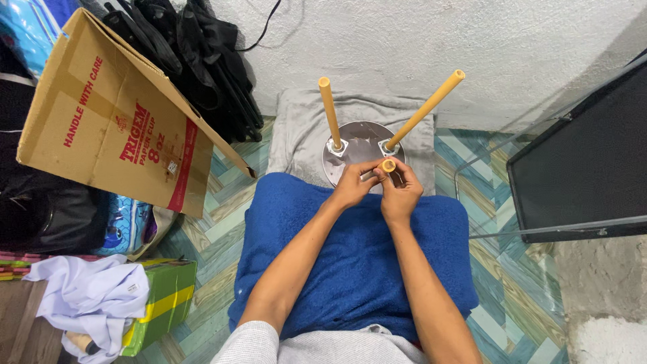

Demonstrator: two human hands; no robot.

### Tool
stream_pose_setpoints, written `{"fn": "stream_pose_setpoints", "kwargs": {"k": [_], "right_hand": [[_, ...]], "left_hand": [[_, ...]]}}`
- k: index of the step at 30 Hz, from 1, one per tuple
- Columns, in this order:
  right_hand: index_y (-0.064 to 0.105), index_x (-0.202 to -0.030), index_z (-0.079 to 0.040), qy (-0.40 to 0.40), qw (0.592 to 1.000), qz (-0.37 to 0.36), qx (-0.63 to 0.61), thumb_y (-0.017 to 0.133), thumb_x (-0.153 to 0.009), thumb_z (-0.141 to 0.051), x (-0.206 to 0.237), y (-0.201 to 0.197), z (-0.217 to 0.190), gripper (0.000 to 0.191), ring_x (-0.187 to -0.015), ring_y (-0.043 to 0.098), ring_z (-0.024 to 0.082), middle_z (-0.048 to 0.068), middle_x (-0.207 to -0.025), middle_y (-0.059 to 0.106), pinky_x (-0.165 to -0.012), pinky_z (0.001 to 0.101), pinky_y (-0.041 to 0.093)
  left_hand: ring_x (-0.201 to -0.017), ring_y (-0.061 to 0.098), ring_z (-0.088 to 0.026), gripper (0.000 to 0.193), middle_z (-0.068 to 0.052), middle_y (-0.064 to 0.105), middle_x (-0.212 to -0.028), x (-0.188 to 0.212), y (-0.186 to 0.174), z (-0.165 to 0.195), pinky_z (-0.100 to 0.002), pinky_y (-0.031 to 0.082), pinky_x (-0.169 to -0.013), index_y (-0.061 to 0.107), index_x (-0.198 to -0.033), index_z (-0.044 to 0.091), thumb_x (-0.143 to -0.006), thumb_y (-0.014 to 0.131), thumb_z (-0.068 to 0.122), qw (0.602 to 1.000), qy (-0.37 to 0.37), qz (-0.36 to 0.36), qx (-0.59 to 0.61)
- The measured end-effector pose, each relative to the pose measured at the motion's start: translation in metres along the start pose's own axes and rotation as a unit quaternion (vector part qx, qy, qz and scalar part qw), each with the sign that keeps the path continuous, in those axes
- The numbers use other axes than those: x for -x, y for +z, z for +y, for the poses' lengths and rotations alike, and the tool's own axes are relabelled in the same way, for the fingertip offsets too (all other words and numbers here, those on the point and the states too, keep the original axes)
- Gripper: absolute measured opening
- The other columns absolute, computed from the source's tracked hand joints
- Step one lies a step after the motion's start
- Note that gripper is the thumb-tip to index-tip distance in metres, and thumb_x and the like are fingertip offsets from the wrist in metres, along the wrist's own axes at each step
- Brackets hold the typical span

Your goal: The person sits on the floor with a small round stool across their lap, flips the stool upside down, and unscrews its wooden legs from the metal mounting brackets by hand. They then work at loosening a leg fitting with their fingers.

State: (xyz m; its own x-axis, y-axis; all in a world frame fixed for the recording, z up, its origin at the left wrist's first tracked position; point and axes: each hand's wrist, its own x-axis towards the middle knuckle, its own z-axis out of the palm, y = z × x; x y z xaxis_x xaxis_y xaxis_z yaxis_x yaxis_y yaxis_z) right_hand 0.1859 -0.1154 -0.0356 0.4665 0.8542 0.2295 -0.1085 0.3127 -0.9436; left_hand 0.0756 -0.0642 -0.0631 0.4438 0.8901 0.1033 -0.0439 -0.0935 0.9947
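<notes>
Both hands, left [352, 185] and right [400, 195], pinch a yellow leg [387, 164] over the round metal seat [360, 138]; tilted cardboard box [114, 118], contents hidden; patterned tile floor [512, 263].

Beyond the grip stands a rough white plastered wall [431, 40], evenly and softly lit. The floor [512, 269] below and to either side of the grip is laid with teal, green and cream tiles in a herringbone pattern. A grey cloth [296, 128] lies on the floor just past the grip, against the wall. A blue cushion [350, 269] lies under and nearer than the grip. To its right stands a black panel [586, 162] in a clear frame. To its left leans a tilted brown cardboard box [108, 121], with black bags [195, 47] behind it. Lower left lie a white shirt [87, 296] and a green packet [165, 296].
</notes>
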Motion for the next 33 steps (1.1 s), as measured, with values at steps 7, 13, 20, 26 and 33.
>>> {"fn": "stream_pose_setpoints", "kwargs": {"k": [7,13,20,26,33], "right_hand": [[0.063,-0.125,0.005,-0.017,0.999,-0.029,-0.010,0.075,-0.093,0.005,-0.007,-0.002,-0.001,0.034,-0.109,0.070,0.016,0.011,-0.117,0.070,-0.098,0.0291,0.058],[0.064,-0.125,0.004,-0.013,0.999,-0.045,-0.002,0.075,-0.093,0.004,-0.011,-0.009,-0.003,0.033,-0.110,0.069,0.016,0.009,-0.119,0.070,-0.097,0.0282,0.057],[0.064,-0.126,0.003,0.002,0.996,-0.088,0.015,0.073,-0.095,0.002,-0.014,-0.002,-0.003,0.032,-0.111,0.069,0.015,0.008,-0.119,0.070,-0.098,0.0285,0.057],[0.063,-0.129,0.001,0.009,0.988,-0.143,0.059,0.069,-0.099,-0.002,-0.018,-0.003,-0.006,0.031,-0.112,0.069,0.016,0.009,-0.120,0.072,-0.099,0.0295,0.056],[0.062,-0.131,0.001,0.037,0.981,-0.180,0.060,0.068,-0.098,-0.001,-0.023,-0.008,-0.007,0.034,-0.116,0.068,0.017,0.010,-0.123,0.071,-0.102,0.0305,0.055]], "left_hand": [[-0.110,0.073,-0.016,0.039,-0.014,0.078,-0.116,-0.003,0.002,0.006,-0.032,0.058,-0.093,0.069,-0.132,0.006,-0.092,0.071,0.005,0.997,0.038,0.031,-0.060],[-0.111,0.073,-0.019,0.043,-0.015,0.077,-0.119,-0.003,0.011,0.002,-0.031,0.058,-0.092,0.068,-0.132,0.005,-0.090,0.073,0.002,0.994,0.047,0.064,-0.072],[-0.107,0.075,-0.019,0.038,-0.017,0.078,-0.114,-0.001,0.010,-0.008,-0.030,0.061,-0.088,0.069,-0.126,0.000,-0.089,0.075,0.002,0.992,0.023,0.120,-0.032],[-0.107,0.076,-0.022,0.032,-0.017,0.079,-0.108,-0.002,0.006,-0.009,-0.031,0.062,-0.091,0.072,-0.114,-0.003,-0.084,0.081,0.005,0.986,0.046,0.152,-0.052],[-0.104,0.077,-0.023,0.031,-0.016,0.079,-0.103,-0.004,0.004,-0.008,-0.032,0.062,-0.091,0.073,-0.108,-0.003,-0.080,0.085,0.007,0.980,0.052,0.175,-0.079]]}}
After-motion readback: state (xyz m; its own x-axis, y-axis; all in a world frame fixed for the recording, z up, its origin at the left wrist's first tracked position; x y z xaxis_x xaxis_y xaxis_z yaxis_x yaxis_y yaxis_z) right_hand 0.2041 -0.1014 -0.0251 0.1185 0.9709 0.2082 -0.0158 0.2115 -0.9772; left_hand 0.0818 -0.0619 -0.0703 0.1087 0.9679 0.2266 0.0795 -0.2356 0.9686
